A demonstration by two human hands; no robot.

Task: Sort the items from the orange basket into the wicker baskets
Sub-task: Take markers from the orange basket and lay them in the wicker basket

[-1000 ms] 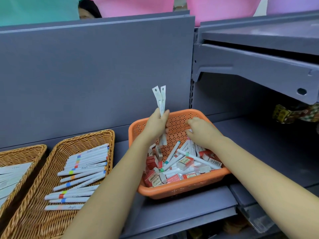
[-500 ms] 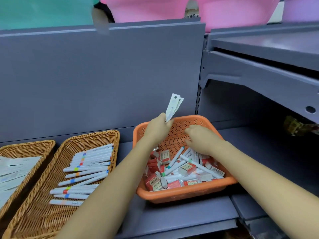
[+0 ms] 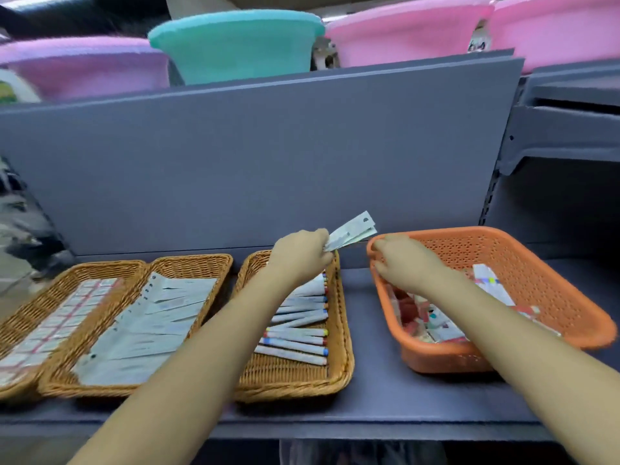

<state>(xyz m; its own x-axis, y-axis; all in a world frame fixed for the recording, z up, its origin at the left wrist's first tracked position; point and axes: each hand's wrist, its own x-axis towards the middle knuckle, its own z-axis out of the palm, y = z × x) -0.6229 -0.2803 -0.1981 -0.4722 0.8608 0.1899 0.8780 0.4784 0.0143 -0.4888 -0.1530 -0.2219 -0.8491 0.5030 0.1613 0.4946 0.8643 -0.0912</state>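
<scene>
My left hand [image 3: 300, 253] pinches two flat white packets [image 3: 352, 231] and holds them above the far end of the right wicker basket [image 3: 342, 360], which holds several white markers [image 3: 295, 333]. My right hand [image 3: 402, 263] rests at the near-left rim of the orange basket [image 3: 536, 263], fingers curled down among the white markers and small red boxes [image 3: 422, 322] inside; what it holds is unclear. The middle wicker basket [image 3: 191, 263] holds flat white packets. The left wicker basket [image 3: 50, 290] holds rows of small white and red items.
All baskets stand on a grey shelf [image 3: 362, 397] with a grey back panel [image 3: 268, 156]. Pink and teal tubs [image 3: 235, 41] sit on top of it. A shelf bracket [image 3: 553, 135] juts out at the right.
My left hand has carried the white packets out of the orange basket, leftward over the marker basket. The view has swung left, showing three wicker baskets. My right hand stays in the orange basket.
</scene>
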